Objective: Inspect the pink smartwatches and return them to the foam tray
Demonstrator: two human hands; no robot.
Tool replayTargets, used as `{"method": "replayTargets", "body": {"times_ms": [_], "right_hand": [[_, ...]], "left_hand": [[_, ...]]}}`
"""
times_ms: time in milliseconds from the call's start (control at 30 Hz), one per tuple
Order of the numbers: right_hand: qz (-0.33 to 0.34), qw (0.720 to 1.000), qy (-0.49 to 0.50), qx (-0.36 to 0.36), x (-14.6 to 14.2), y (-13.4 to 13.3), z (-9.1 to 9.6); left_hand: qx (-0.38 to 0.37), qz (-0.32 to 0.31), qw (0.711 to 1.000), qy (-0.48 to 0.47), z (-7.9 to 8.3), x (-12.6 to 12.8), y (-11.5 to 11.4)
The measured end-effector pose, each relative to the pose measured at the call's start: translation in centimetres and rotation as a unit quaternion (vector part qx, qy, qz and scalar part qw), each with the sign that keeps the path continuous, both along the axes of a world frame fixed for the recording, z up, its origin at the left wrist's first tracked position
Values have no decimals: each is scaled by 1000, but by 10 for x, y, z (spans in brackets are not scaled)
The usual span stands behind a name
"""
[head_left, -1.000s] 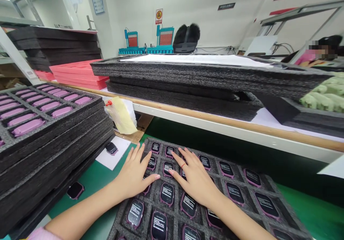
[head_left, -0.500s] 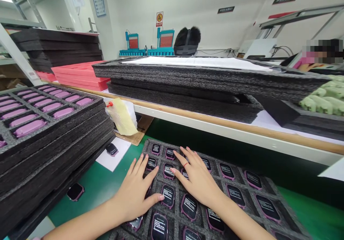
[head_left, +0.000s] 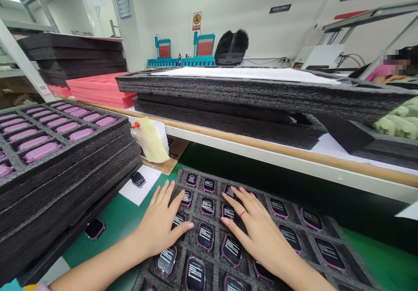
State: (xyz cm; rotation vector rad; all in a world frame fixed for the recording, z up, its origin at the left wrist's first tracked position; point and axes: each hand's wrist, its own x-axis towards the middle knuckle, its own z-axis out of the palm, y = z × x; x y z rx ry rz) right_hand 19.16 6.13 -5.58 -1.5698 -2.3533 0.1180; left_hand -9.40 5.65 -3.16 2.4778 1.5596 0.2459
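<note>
A dark grey foam tray (head_left: 217, 234) lies on the green bench, its pockets filled with smartwatches in purple cases, their black screens lit with white text. My left hand (head_left: 161, 223) rests over the tray's left edge with fingers spread, partly covering a smartwatch (head_left: 178, 221). Over the middle columns, my right hand (head_left: 253, 223) is spread too, its fingertips at a smartwatch (head_left: 229, 212) and the one behind it. A thin red ring is on one of its fingers. Neither hand grips anything. Smartwatches under my right palm are partly hidden.
At left stands a stack of black foam trays (head_left: 98, 165) holding purple pieces. Two loose watches, one on white paper (head_left: 139, 191) and one dark-screened watch (head_left: 94, 229), lie beside it. A wood-edged shelf (head_left: 261, 147) crosses above the tray. Another person (head_left: 398, 67) is at far right.
My right hand has shifted right, uncovering watches in the second column. My left hand has moved slightly left. The camera view has shifted a little.
</note>
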Motion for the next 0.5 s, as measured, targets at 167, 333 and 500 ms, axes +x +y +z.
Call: {"method": "replayTargets", "body": {"times_ms": [167,333,500], "right_hand": [[-4,1000,-9,13,14,-8,-5],[-5,999,-19,27,25,-15,-8],[-8,999,-28,41,31,-17,-8]], "left_hand": [[10,-7,1000,7,-4,-1,0],[2,-17,1000,17,-4,0,-9],[4,-7,1000,18,4,5,1]]}}
